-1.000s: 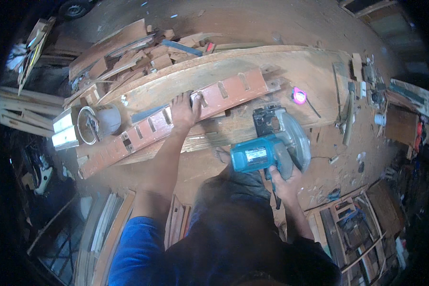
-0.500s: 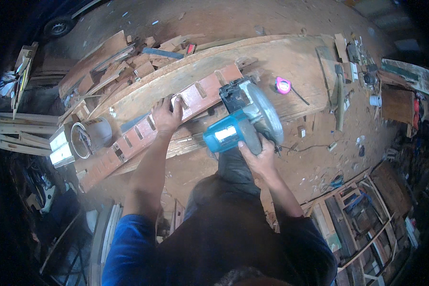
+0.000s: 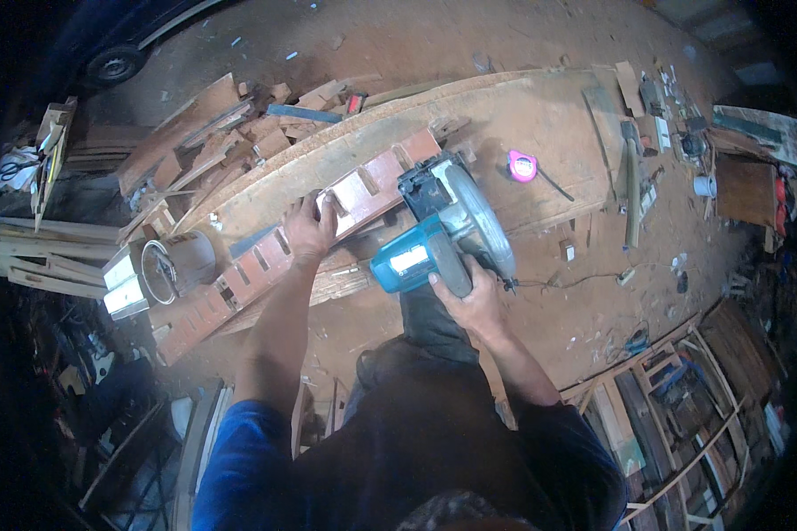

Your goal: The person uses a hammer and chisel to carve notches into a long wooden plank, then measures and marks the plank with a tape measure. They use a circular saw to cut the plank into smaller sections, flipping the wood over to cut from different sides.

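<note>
A long reddish wooden plank [image 3: 239, 274] with several notches cut across it lies slantwise on a big wooden workbench [image 3: 540, 124]. My left hand [image 3: 308, 232] presses flat on the plank near its middle. My right hand [image 3: 475, 305] grips the handle of a teal circular saw [image 3: 443, 239]. The saw's base and silver blade guard rest on the plank's right part, just right of my left hand.
A pink tape measure [image 3: 522, 165] lies on the bench right of the saw. A metal can [image 3: 173, 265] stands at the plank's left end. Offcuts [image 3: 204, 142] pile up at the back left. Wooden frames [image 3: 682, 416] lie on the ground at lower right.
My right hand has carried the saw from the right of the bench up and left onto the plank. My left hand has stayed pressed on the plank.
</note>
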The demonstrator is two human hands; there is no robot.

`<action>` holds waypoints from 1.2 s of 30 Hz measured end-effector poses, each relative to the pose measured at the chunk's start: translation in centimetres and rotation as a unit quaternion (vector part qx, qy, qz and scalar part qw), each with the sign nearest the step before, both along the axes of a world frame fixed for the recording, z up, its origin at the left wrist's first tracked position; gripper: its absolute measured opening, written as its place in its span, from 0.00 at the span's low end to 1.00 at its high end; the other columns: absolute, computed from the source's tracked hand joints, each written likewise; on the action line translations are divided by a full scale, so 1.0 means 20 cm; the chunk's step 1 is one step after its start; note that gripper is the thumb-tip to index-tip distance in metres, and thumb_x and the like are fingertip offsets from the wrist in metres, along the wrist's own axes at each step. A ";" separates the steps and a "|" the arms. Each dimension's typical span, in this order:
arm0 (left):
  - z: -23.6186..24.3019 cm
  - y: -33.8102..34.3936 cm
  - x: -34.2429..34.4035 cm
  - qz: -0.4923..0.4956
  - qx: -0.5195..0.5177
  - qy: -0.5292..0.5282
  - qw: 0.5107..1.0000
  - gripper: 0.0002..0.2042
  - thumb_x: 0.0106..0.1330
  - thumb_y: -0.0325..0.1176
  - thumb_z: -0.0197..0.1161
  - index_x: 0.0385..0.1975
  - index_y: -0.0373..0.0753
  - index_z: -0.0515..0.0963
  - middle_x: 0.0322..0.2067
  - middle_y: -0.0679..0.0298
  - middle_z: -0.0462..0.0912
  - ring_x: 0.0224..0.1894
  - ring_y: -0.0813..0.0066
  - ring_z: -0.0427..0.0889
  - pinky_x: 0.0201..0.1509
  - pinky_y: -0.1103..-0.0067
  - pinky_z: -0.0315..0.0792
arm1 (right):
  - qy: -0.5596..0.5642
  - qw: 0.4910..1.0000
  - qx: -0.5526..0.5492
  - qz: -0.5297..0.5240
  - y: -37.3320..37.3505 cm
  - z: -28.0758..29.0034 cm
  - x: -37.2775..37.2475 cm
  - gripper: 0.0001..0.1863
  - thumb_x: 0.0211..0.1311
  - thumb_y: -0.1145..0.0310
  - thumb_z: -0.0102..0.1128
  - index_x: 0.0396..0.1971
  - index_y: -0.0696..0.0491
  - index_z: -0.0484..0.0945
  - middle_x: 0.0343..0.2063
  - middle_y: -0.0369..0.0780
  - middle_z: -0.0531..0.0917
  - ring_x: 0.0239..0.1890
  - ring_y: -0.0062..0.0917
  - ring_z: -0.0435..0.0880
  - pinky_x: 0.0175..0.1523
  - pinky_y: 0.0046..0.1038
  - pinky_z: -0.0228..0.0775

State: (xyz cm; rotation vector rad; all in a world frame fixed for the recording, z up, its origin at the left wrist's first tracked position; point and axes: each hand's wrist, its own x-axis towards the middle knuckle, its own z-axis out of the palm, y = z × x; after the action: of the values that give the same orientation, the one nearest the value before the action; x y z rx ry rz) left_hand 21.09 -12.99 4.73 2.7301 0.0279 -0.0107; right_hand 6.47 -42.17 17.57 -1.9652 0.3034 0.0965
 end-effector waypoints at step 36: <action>0.00 0.04 -0.01 -0.003 -0.021 0.008 1.000 0.25 0.70 0.57 0.56 0.49 0.39 0.82 0.42 0.54 0.83 0.49 0.53 0.77 0.59 0.61 0.64 | -0.035 0.999 0.022 0.033 0.07 -0.06 0.27 0.20 0.60 0.60 0.72 0.39 0.63 0.80 0.28 0.43 0.85 0.31 0.29 0.84 0.39 0.32 0.74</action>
State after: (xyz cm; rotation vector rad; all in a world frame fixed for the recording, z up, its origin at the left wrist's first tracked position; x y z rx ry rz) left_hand 20.85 -12.27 4.82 2.6882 0.0230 -0.0333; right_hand 11.91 -40.80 16.47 -1.9305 0.1878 0.0762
